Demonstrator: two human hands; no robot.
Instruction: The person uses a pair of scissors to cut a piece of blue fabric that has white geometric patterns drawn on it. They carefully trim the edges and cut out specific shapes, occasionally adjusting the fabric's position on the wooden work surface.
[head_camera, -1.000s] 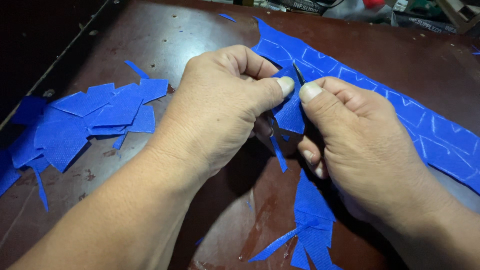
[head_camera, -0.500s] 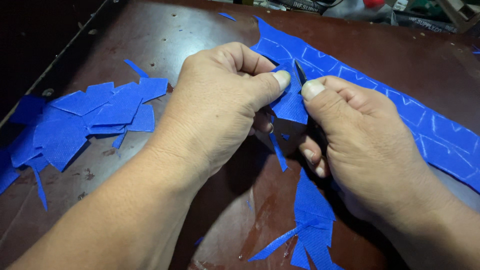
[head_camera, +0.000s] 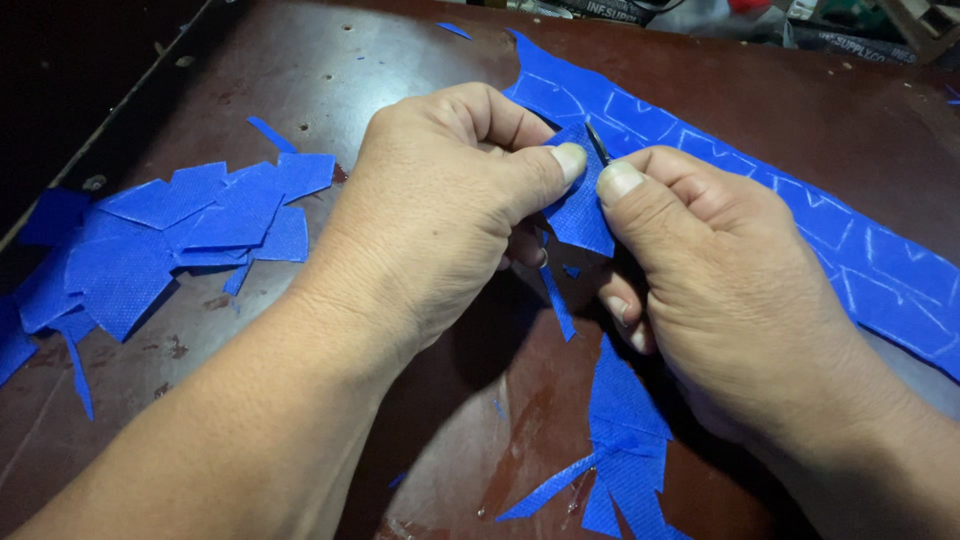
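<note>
My left hand (head_camera: 440, 210) pinches a small blue fabric piece (head_camera: 580, 212) between thumb and fingers, held above the dark brown table (head_camera: 320, 70). My right hand (head_camera: 730, 290) grips a small cutting tool whose dark blade tip (head_camera: 597, 143) pokes up at the piece's top edge; most of the tool is hidden in the fist. A thin blue sliver (head_camera: 557, 300) hangs below the piece. A long blue fabric strip (head_camera: 850, 250) with pale chalk outlines runs from the top centre to the right edge.
A pile of cut blue fabric shapes (head_camera: 150, 240) lies at the left. Blue offcuts (head_camera: 620, 440) lie near the table's front, under my right wrist. Clutter sits along the table's far edge (head_camera: 760, 25). The left table edge (head_camera: 110, 120) borders darkness.
The blade tip has risen slightly along the top edge of the blue piece, and my two thumbs sit a little closer together. The hands otherwise stay in place.
</note>
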